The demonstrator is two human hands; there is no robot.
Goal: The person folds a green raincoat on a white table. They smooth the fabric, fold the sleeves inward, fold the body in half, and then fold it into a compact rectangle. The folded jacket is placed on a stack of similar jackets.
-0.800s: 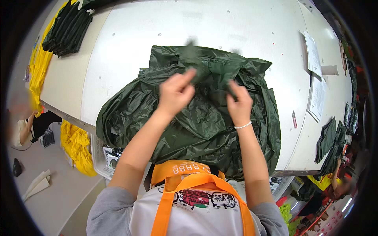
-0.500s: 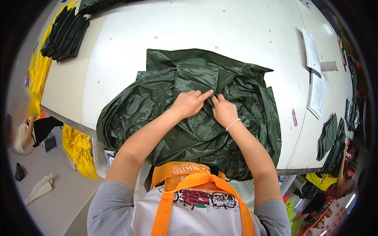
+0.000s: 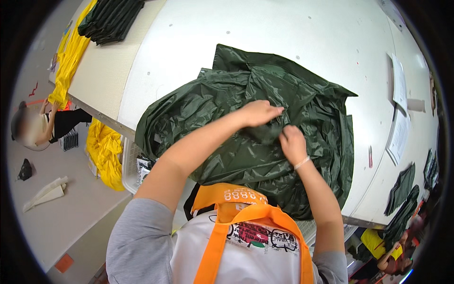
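A dark green, shiny, thin-fabric garment [image 3: 227, 154] lies crumpled across the near part of the table, its pointed flap spread toward the far side. Over its middle, my left hand [image 3: 261, 113] is closed, its fingers pinching the green fabric. Slightly nearer and to the right, my right hand [image 3: 294, 146], with a pale beaded bracelet at the wrist, is also closed on the cloth. Between the two hands a bit of fabric is smeared by motion. The fingertips are partly hidden by the hands themselves.
Folded dark green pieces [image 3: 111, 19] are stacked at the far left, beside yellow fabric [image 3: 73, 57] hanging over the edge. Small red-handled snips [image 3: 370, 156], paper sheets [image 3: 398, 128] and green pieces [image 3: 401, 187] lie on the right. A person [image 3: 45, 125] works at the left.
The view has shifted, so the table appears turned. The hands have drawn apart slightly, the right one nearer to me. The small squared flap that lay beneath them no longer shows flat.
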